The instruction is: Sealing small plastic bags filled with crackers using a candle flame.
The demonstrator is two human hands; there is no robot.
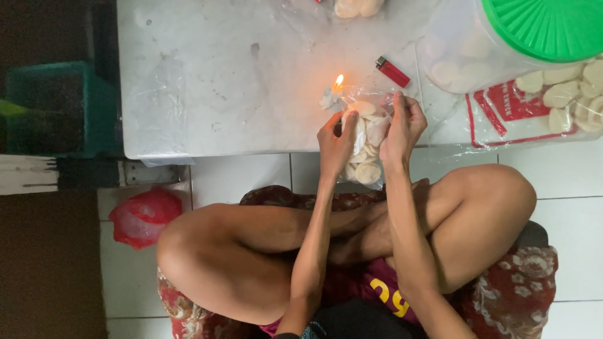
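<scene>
Crossed bare legs [251,251] on a patterned floor cushion [515,289] are filling the near field, forearms running up from them to the low white table [207,75]. Left hand [335,145] and right hand [402,129] are both pinching the clear plastic bag of pale round crackers [365,147], fingers closed on its upper side edges, one hand per side. The bag is hanging over the table's near edge, long axis running away from the person, its open mouth pointing at the candle flame [339,80] just beyond the fingertips. The left hand is sitting slightly nearer the flame's side; the right is gripping a bit farther up. Past the flame a red lighter [392,71] is lying, then a clear tub with green lid [540,28] and more crackers on a printed bag [565,94].
</scene>
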